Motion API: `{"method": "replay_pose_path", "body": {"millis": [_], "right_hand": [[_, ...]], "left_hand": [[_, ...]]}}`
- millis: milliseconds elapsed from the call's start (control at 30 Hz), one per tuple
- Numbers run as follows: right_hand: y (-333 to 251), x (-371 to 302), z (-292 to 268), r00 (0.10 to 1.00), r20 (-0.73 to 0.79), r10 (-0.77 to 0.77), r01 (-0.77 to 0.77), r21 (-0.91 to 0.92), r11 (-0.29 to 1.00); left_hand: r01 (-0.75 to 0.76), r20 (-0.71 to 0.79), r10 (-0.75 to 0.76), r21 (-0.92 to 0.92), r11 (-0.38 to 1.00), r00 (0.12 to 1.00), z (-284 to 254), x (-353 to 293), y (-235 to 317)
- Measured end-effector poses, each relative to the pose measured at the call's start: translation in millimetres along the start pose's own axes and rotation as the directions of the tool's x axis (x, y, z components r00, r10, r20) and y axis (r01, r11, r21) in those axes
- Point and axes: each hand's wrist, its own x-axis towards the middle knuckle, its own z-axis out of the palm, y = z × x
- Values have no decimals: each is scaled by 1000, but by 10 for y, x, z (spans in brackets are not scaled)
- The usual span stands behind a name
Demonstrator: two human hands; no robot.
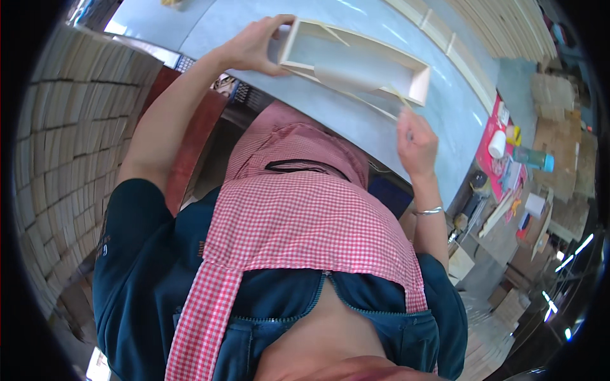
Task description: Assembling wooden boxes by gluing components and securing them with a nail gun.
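A long, shallow box (416,86) of pale wood lies at a slant on the table near its front edge. My left hand (260,47) grips its left end, thumb on the near side and fingers at the far side. Over the near long side there is a whitish, motion-blurred piece (356,80) whose kind I cannot make out. My right hand (417,143) is closed just off the box's near right corner. A thin yellowish strip (400,97) runs from its fingers toward the box. Another thin yellowish strip (335,35) shows inside the box at the far left.
The pale blue-grey table (438,152) spreads beneath the box. Long pale wooden pieces (451,44) line its far right side, with stacked boards (508,28) beyond. A green bottle (534,159) and a white bottle (497,145) stand at right. Stacked wood (70,146) rises at left.
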Motion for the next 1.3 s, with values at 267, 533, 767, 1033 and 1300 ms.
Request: {"method": "replay_pose_path", "body": {"millis": [267, 533, 767, 1033, 1300], "right_hand": [[1039, 245, -355, 950, 172, 259, -241, -117, 963], [1020, 396, -4, 903, 371, 218, -302, 185, 935], [915, -59, 179, 979, -45, 198, -174, 311, 934], [764, -123, 193, 877, 146, 458, -477, 392, 787], [784, -160, 236, 879, 113, 463, -467, 395, 791]], "left_hand": [[-17, 55, 15, 36, 999, 998, 9, 14, -63], [67, 96, -71, 41, 997, 993, -29, -28, -6], [-71, 84, 43, 365, 928, 995, 7, -9, -29], [563, 300, -484, -555, 612, 822, -17, -143, 232], [438, 245, -463, -818, 372, 852, 77, -253, 200]]}}
